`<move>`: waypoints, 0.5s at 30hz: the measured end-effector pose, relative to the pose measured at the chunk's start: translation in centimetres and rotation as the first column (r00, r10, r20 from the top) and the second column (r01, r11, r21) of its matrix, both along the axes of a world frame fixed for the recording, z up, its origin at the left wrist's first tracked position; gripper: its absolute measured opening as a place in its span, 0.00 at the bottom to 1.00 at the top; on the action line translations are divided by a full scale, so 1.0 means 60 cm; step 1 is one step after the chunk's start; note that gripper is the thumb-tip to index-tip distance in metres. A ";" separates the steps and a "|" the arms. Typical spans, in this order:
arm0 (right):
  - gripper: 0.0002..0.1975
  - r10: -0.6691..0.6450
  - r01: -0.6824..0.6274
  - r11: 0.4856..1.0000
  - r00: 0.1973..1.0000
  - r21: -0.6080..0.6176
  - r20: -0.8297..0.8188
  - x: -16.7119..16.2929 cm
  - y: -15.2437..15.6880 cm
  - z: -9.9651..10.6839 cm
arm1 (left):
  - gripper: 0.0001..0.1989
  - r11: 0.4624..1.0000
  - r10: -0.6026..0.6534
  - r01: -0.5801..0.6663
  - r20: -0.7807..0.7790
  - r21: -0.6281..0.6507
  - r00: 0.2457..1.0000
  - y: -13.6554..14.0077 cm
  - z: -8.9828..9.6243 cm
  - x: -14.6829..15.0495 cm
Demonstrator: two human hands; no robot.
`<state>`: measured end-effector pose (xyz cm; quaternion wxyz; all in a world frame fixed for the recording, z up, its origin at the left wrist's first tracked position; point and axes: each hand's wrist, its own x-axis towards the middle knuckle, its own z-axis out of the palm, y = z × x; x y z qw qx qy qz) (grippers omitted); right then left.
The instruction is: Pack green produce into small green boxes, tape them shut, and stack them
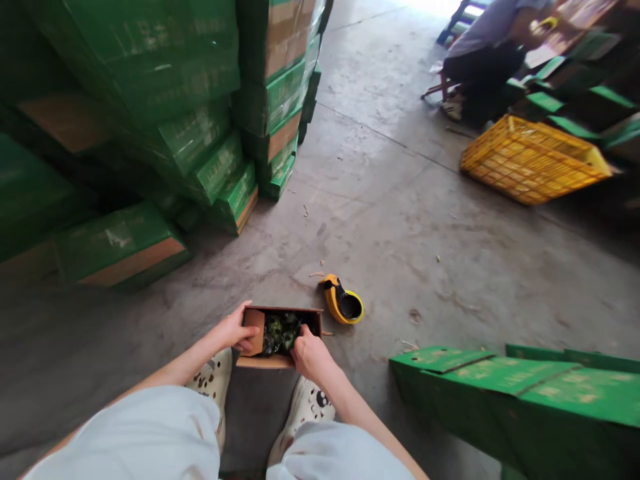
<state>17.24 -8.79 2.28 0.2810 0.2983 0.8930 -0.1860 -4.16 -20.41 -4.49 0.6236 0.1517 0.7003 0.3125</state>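
A small open cardboard box (273, 363) stands on the floor between my feet. Inside it lie dark green, roundish items (279, 328) that look wrapped in shiny clear plastic; their exact kind cannot be made out. My left hand (239, 333) grips the box's left end, its thumb over the brown end flap (256, 323). At the right side of the opening is my right hand (311, 352), its fingers curled closed down against the contents; what the fingertips pinch is hidden. Just beyond the box's right corner lies a yellow-orange tape dispenser (343, 301).
Green cartons (200, 133) are stacked high on the left. A green carton (525, 390) lies close by at the right. Farther off, a yellow plastic crate (533, 160) rests near a seated person (493, 50) beside more green boxes (575, 100). Small scraps lie on the concrete floor (385, 220).
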 end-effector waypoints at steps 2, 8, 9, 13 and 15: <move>0.15 -0.003 0.003 1.000 1.000 0.014 0.002 -0.008 -0.004 0.006 | 0.55 1.000 0.001 -0.001 0.011 -0.009 1.000 0.001 0.000 0.002; 0.15 -0.020 0.022 0.999 0.998 0.025 -0.067 -0.016 -0.008 0.037 | 0.54 0.999 0.018 -0.019 0.033 0.029 0.999 -0.001 0.005 0.003; 0.14 -0.029 0.031 0.999 0.993 0.013 -0.118 -0.024 -0.007 0.037 | 0.54 0.999 0.013 -0.014 0.033 0.032 0.999 -0.001 0.006 0.003; 0.15 -0.047 0.006 0.983 0.975 -0.186 -0.219 -0.062 -0.002 0.021 | 0.55 0.999 0.010 -0.011 0.061 0.030 0.998 -0.007 0.010 0.000; 0.11 -0.047 0.006 0.974 0.983 -0.227 -0.177 -0.065 -0.002 0.010 | 0.56 0.999 0.022 -0.027 0.103 0.046 0.994 -0.014 0.007 -0.003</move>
